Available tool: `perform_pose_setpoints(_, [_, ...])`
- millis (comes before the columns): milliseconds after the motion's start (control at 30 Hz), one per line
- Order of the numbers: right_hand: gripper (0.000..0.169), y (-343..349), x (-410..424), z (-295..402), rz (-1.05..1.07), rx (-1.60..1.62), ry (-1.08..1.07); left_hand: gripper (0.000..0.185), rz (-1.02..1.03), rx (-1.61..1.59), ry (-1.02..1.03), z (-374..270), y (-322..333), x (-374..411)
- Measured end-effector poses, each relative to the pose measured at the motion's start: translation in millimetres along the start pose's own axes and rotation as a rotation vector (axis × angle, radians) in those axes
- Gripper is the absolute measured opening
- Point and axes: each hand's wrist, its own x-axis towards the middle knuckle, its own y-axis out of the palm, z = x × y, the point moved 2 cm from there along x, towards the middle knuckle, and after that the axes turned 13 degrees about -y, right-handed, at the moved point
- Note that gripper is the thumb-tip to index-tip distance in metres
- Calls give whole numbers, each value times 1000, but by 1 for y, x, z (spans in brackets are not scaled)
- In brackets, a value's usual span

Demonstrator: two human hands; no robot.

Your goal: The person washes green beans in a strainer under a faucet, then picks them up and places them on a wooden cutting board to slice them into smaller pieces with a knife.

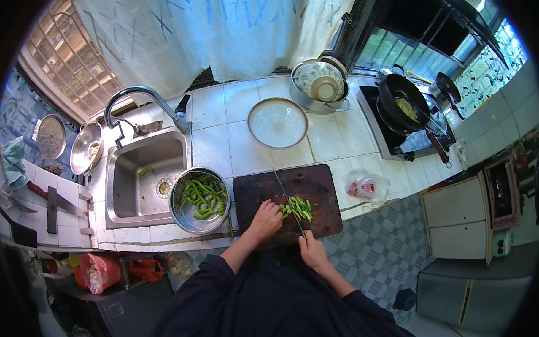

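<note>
My right hand [311, 249] grips the handle of a kitchen knife [288, 196], whose blade runs up and to the left across a dark cutting board [329, 184]. Cut green peppers [301, 208] lie on the board, mostly to the right of the blade. At the blade's left side, my left hand [266, 219] rests with bent fingertips on some pepper pieces; how firmly it holds them cannot be told. To the left of the board, whole long green peppers [205, 196] fill part of a round metal colander [177, 210] at the sink's edge.
A steel sink [148, 211] with a curved faucet [143, 89] is on the left. Behind the board lies a round plate [277, 123], near a pot [316, 108] holding bowls. A wok [403, 104] stands on the stove [388, 146]. A plastic bag [375, 186] sits right of the board.
</note>
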Motion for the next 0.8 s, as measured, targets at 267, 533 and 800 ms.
perform_pose_setpoints(267, [23,7,-8,-6,71,-22,22,13,-12,-28,-56,7,-12,-5])
perform_pose_setpoints(533, [23,7,-7,12,99,6,-33,20,-58,-18,-204,6,-12,-26])
perform_pose_setpoints(800, [22,5,-6,13,140,-52,-74,18,-162,-2,-189,6,-4,-32])
